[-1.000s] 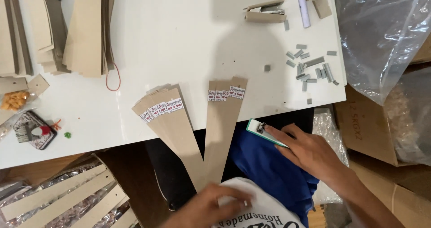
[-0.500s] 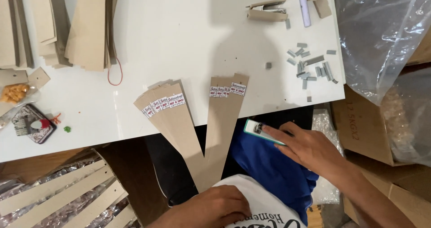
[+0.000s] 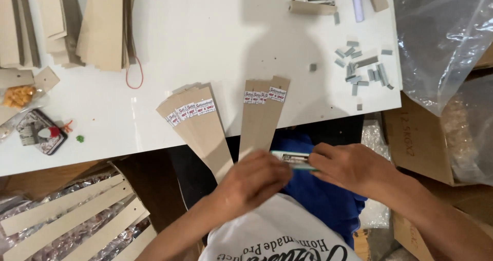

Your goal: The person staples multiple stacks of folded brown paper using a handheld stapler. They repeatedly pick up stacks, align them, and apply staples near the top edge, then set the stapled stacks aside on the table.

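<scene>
Between the two hands lies the teal stapler (image 3: 294, 160), long axis sideways; the right hand (image 3: 349, 167) grips one end, the left hand (image 3: 257, 179) closes on the other (cardboard strips (image 3: 262, 118) just beyond).

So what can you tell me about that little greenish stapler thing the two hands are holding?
The small teal and silver stapler looks like plastic with a metal strip on top. It lies roughly level, below the white table's front edge, over blue cloth. The left hand covers its left end and the right hand grips its right end, so only the middle shows. It sits at the lower end of a fan of brown cardboard strips.
</scene>
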